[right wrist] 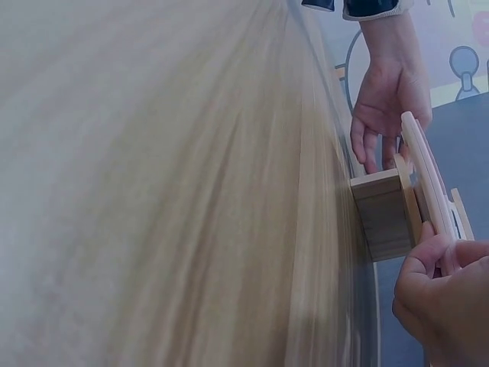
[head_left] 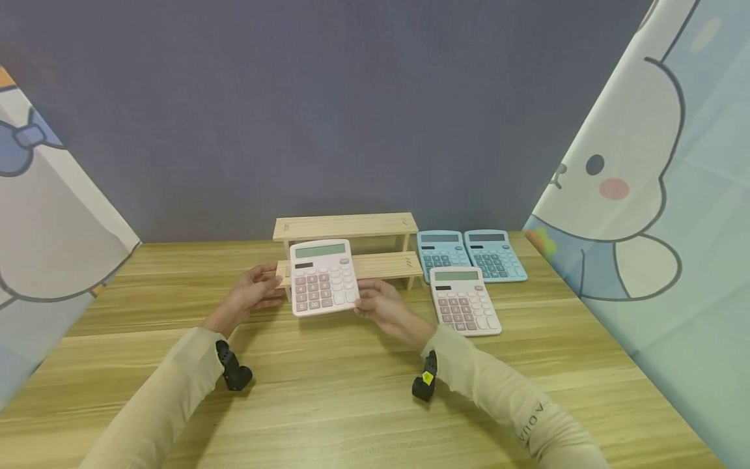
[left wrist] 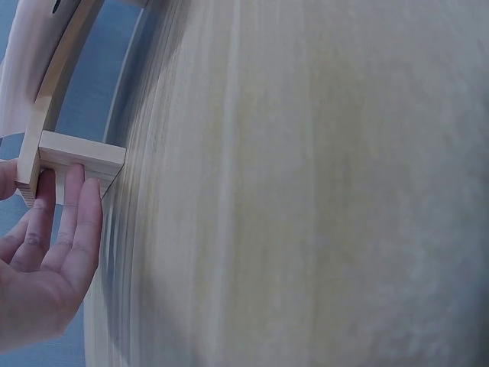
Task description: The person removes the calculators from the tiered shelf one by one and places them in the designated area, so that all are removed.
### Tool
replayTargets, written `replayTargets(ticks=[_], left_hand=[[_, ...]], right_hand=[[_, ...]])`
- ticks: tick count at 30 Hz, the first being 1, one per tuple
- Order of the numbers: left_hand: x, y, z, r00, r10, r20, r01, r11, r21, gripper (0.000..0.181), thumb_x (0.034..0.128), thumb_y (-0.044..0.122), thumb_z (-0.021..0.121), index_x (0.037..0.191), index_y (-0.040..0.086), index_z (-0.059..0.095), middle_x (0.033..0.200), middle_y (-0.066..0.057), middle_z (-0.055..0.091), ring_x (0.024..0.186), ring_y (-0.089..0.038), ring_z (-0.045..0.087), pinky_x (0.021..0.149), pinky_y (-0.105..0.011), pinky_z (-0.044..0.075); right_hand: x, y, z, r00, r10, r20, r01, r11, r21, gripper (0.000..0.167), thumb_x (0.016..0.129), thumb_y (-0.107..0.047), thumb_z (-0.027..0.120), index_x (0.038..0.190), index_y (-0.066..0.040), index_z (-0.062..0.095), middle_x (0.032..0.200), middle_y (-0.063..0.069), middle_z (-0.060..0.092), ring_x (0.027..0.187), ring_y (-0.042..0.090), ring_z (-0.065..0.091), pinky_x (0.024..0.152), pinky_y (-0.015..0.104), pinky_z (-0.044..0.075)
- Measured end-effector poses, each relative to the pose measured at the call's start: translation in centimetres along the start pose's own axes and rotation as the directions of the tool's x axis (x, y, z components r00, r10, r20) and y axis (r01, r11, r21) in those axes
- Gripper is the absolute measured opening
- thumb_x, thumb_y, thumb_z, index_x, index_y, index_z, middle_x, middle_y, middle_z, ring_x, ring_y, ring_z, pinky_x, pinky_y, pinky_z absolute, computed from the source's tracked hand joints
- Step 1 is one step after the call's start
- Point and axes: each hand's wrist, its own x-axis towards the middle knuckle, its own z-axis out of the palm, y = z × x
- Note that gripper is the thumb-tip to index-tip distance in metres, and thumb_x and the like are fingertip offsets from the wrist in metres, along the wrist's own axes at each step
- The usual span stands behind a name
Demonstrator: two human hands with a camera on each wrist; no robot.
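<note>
A pink-and-white calculator (head_left: 325, 279) is held up by my right hand (head_left: 388, 307), thumb and fingers pinching its lower right corner. It leans face-up in front of the lower board (head_left: 388, 266) of a two-step wooden stand (head_left: 346, 226), hiding the board's left part. At that board's left end, my left hand (head_left: 253, 293) grips the wood. In the left wrist view the thumb lies at the board's edge and the fingers (left wrist: 85, 225) reach underneath, beside the leg. The right wrist view shows the calculator edge-on, close to the board; contact between them cannot be told.
Right of the stand, two blue calculators (head_left: 443, 249) lie side by side on the wooden table (head_left: 328, 404). A second pink-and-white calculator (head_left: 465, 301) lies before them, overlapping the left blue one's lower edge. A dark panel (head_left: 340, 117) rises behind, with cartoon-print cloths (head_left: 638, 169) at both sides.
</note>
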Motion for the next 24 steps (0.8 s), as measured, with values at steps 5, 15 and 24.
replayTargets(ticks=[5, 15, 24], left_hand=[[-0.03, 0.05, -0.04, 1.0, 0.003, 0.001, -0.003, 1.0, 0.008, 0.061, 0.0964, 0.02, 0.045, 0.146, 0.004, 0.013, 0.147, -0.023, 0.022, 0.12, -0.034, 0.048, 0.096, -0.037, 0.049], [-0.02, 0.04, -0.07, 1.0, 0.007, 0.002, -0.007, 1.0, -0.008, 0.06, 0.0962, 0.018, 0.045, 0.145, 0.003, 0.013, 0.147, -0.022, 0.023, 0.104, -0.021, 0.058, 0.096, -0.039, 0.049], [-0.05, -0.11, -0.13, 1.0, 0.014, 0.007, -0.014, 1.0, 0.002, 0.061, 0.0963, 0.019, 0.045, 0.145, 0.003, 0.012, 0.147, -0.022, 0.022, 0.112, -0.027, 0.055, 0.097, -0.039, 0.048]], right_hand=[[-0.16, 0.05, -0.1, 1.0, -0.002, 0.001, 0.002, 1.0, 0.002, 0.046, 0.082, 0.014, 0.047, 0.126, 0.003, 0.038, 0.112, 0.018, 0.052, 0.084, 0.018, 0.055, 0.086, 0.03, 0.051], [-0.44, 0.29, -0.37, 1.0, -0.008, 0.007, 0.008, 1.0, -0.006, 0.047, 0.083, 0.012, 0.047, 0.128, 0.004, 0.037, 0.115, 0.02, 0.05, 0.084, 0.017, 0.055, 0.078, 0.023, 0.052], [-0.81, 0.16, -0.6, 1.0, -0.026, 0.01, 0.026, 1.0, 0.001, 0.047, 0.083, 0.014, 0.046, 0.128, 0.006, 0.036, 0.112, 0.02, 0.049, 0.081, 0.017, 0.054, 0.073, 0.021, 0.052]])
